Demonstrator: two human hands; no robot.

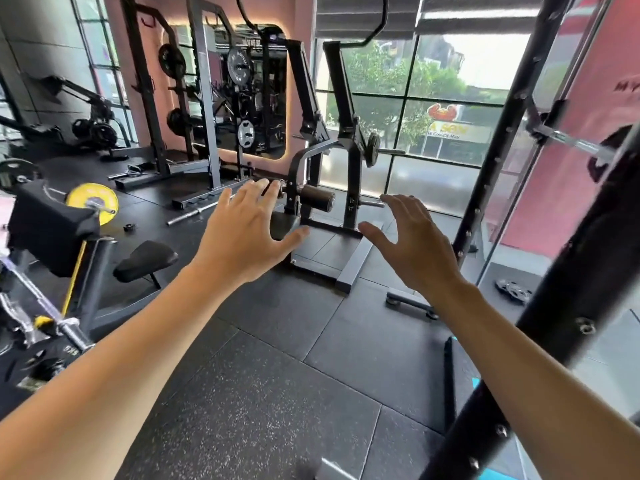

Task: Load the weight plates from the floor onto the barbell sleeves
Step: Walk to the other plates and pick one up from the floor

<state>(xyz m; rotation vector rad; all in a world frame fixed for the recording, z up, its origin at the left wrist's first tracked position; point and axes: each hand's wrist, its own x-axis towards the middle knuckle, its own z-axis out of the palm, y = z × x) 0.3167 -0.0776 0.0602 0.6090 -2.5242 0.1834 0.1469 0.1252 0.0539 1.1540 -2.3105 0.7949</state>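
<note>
Both of the person's hands reach forward with fingers spread, the left hand (242, 230) and right hand (412, 244) holding nothing. A grey metal weight plate (512, 291) lies flat on the black rubber floor (277, 375), low to the right beyond the black rack upright (561, 306), nearer the right hand. The steel barbell sleeve (568, 142) sits higher on the same side.

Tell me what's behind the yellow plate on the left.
Behind the yellow plate lie black rubber floor and the rack base further back. The black pad in front covers the plate's lower left, so what the plate is mounted on can't be seen.
</note>
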